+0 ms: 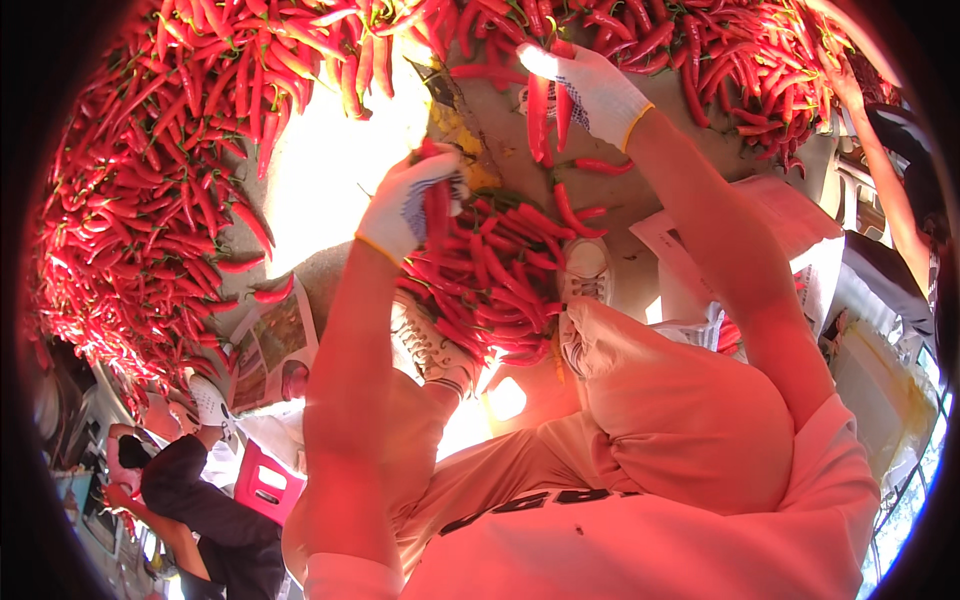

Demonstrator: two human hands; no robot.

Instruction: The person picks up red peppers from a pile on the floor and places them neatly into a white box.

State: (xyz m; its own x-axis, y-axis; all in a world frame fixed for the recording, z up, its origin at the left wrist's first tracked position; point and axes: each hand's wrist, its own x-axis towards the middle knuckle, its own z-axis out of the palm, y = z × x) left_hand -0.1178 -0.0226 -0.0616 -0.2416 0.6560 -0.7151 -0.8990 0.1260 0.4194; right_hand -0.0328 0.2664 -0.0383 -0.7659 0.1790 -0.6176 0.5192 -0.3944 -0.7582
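My left hand [416,199], in a white knit glove with dark grip dots and a yellow cuff, is closed around red chili peppers [436,217]. They hang above a smaller heap of red chilies [499,277] on the ground between my shoes. My right hand [592,90], gloved the same way, pinches a few long red chilies [537,116] by their stem ends at the edge of the far pile. Their tips point down toward the ground. The right fingertips are partly washed out by bright sunlight.
A large pile of red chilies [165,172] curves along the left and far side, continuing into another mass [757,60] at right. A printed sheet [277,349] lies at left, cardboard [772,217] at right. People sit at lower left [202,495] and far right [892,187]. A pink stool [266,480] stands at left.
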